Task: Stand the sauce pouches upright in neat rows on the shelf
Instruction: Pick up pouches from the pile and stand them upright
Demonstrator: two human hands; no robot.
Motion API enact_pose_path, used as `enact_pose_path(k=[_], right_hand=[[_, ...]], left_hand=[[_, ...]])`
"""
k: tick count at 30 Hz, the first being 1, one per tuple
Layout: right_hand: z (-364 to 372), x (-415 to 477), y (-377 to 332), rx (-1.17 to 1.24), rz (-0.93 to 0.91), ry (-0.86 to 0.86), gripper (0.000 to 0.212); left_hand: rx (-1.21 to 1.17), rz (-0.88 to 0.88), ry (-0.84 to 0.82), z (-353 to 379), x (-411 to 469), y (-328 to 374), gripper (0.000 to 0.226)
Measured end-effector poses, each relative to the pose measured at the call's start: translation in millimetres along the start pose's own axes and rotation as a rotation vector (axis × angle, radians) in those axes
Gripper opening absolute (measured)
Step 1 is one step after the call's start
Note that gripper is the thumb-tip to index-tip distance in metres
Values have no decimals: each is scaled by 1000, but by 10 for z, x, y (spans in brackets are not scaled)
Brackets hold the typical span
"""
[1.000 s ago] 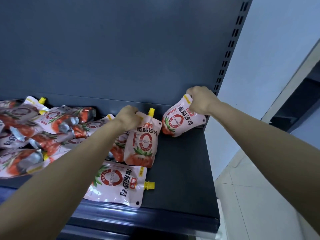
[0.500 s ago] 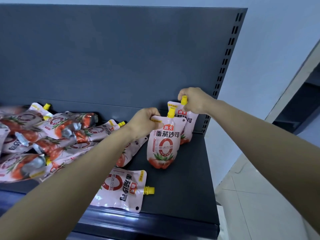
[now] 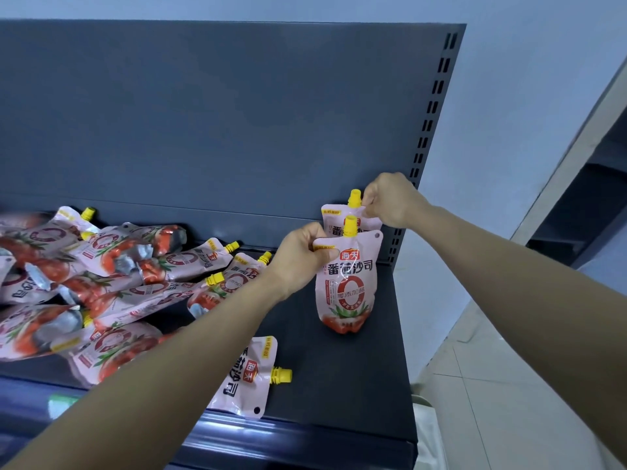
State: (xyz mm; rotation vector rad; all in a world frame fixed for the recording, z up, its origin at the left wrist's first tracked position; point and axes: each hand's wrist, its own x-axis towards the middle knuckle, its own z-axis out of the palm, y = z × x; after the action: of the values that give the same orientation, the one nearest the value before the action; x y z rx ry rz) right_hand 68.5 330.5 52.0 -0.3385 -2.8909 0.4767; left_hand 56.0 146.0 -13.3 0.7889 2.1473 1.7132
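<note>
Near shelf [image 3: 356, 374] lip: flat pouch [image 3: 249, 378], unmoved. Left: loose heap [image 3: 101, 273], unsorted. Further in, left hand [image 3: 298, 256] pinching top corner of front pouch [image 3: 346, 283], now brought upright and shifted right, directly ahead of rear pouch [image 3: 334, 215]. Right hand [image 3: 390, 201] pinching rear pouch's top edge, also raised upright. Base hidden, so seating apparently sound but unconfirmed. First file begun at right end.

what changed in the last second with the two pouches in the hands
The right hand swung the back pouch from tilted to upright in the back right corner. The left hand carried the front pouch rightward and stood it just in front of the other. Both hands still grip the pouch tops. The heap on the left and the flat pouch at the shelf front edge stayed put.
</note>
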Motion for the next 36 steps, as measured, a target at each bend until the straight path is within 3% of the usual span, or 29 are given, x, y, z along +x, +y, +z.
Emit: enact_pose_path(k=[9,19,25,29,36], right_hand=[[-149,-121,-33,69,-43,-49,18],[-183,-262,-116,25,-90,104,25],[-250,-440,-164,42,-84,154,25],[-338,-558,-335,62,-138,214,26],[-180,-784,-1084,156,-298,198,23]], left_hand=[[57,-43,-66,60,-105,95,27],[80,-59,50,174,-172,164,34],[185,-73,-39,144,-206,232,20],[137,-60,-148,-10,-286,313,13],[217,-37,-21,-746,-589,281,16]])
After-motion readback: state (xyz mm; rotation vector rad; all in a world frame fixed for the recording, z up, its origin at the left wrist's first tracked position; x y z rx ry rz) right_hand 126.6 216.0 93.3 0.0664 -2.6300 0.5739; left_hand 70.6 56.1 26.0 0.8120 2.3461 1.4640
